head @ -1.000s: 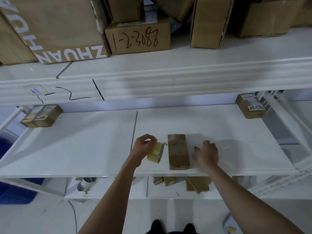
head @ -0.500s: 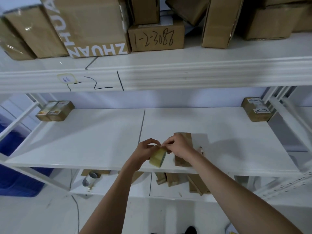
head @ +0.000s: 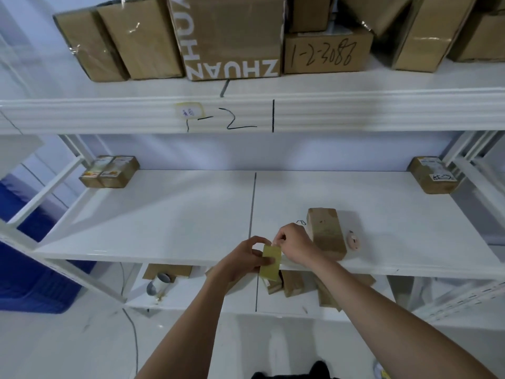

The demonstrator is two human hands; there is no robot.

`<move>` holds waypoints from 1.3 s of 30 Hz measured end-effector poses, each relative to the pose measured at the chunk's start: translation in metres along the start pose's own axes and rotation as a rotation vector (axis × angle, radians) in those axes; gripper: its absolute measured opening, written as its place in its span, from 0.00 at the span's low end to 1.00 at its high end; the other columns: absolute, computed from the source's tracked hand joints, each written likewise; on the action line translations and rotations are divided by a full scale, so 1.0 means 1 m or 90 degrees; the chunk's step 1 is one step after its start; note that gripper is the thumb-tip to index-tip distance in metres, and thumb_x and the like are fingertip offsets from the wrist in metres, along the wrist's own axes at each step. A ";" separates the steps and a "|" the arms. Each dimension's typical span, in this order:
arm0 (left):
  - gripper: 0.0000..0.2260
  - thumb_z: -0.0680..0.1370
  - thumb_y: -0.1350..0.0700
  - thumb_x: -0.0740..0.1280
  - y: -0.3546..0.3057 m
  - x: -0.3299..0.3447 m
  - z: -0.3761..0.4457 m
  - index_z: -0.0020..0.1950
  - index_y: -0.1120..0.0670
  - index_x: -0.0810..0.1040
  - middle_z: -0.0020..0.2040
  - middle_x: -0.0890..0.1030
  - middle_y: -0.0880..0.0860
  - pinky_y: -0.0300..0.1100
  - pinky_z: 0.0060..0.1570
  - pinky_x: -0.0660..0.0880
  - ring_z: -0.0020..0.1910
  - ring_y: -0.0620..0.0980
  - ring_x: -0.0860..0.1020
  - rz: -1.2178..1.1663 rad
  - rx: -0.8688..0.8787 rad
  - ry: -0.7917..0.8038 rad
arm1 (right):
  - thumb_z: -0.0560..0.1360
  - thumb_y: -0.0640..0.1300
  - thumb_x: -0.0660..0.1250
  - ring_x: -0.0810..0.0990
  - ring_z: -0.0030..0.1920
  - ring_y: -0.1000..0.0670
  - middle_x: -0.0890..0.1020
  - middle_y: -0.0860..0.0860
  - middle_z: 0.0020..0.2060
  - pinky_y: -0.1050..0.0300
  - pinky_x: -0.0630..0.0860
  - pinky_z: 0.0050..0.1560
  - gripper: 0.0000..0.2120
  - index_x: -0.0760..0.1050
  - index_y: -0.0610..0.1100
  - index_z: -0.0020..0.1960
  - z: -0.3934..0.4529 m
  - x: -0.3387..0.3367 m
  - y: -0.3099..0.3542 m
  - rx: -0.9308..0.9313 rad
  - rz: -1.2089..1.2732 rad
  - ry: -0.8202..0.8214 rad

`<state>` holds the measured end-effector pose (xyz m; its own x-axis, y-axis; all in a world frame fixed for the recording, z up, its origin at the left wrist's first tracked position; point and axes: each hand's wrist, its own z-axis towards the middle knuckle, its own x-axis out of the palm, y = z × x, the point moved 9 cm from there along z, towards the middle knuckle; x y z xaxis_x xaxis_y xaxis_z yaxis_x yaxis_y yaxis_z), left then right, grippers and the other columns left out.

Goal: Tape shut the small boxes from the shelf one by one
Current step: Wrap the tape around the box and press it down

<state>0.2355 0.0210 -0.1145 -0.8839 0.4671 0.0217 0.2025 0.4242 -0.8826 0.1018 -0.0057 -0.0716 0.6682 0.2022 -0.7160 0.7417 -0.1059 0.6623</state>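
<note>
A small brown cardboard box (head: 325, 233) lies lengthwise on the white middle shelf (head: 164, 214), right of its centre seam. My left hand (head: 246, 258) grips a yellowish roll of tape (head: 271, 260) over the shelf's front edge, just left of the box. My right hand (head: 293, 243) pinches the top of the roll at the tape's end and sits between the roll and the box. Whether any tape is pulled out is unclear.
Two small boxes (head: 109, 172) sit at the shelf's back left and one labelled box (head: 433, 175) at the back right. A small round pinkish object (head: 354, 241) lies right of the box. Large cartons (head: 229, 36) fill the upper shelf. More boxes (head: 293, 283) lie on the lower shelf.
My right hand left the shelf beside the box and came over to the tape roll in my left hand. The view shifted left and down.
</note>
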 end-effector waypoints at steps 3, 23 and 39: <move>0.18 0.75 0.62 0.75 0.016 -0.009 0.000 0.61 0.54 0.75 0.51 0.85 0.60 0.46 0.48 0.83 0.49 0.55 0.85 0.014 -0.029 -0.044 | 0.78 0.34 0.66 0.80 0.43 0.55 0.85 0.48 0.46 0.72 0.70 0.38 0.08 0.83 0.39 0.44 -0.002 0.009 0.008 0.000 -0.015 0.002; 0.19 0.73 0.58 0.78 0.070 -0.022 0.012 0.55 0.56 0.70 0.48 0.83 0.63 0.54 0.45 0.84 0.40 0.56 0.86 0.029 -0.101 -0.137 | 0.77 0.37 0.71 0.83 0.53 0.49 0.86 0.47 0.49 0.60 0.76 0.52 0.04 0.85 0.39 0.47 0.010 0.038 -0.006 0.069 -0.029 0.015; 0.21 0.74 0.59 0.71 0.071 -0.025 0.022 0.52 0.47 0.59 0.48 0.79 0.60 0.54 0.43 0.84 0.35 0.52 0.79 0.063 -0.064 -0.118 | 0.77 0.31 0.62 0.82 0.55 0.47 0.85 0.46 0.53 0.59 0.77 0.56 0.13 0.85 0.40 0.48 0.029 0.062 -0.022 0.098 -0.035 -0.009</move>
<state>0.2627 0.0218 -0.1879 -0.9179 0.3640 -0.1578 0.3253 0.4627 -0.8247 0.1285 -0.0191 -0.1372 0.6266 0.1986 -0.7536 0.7763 -0.2440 0.5812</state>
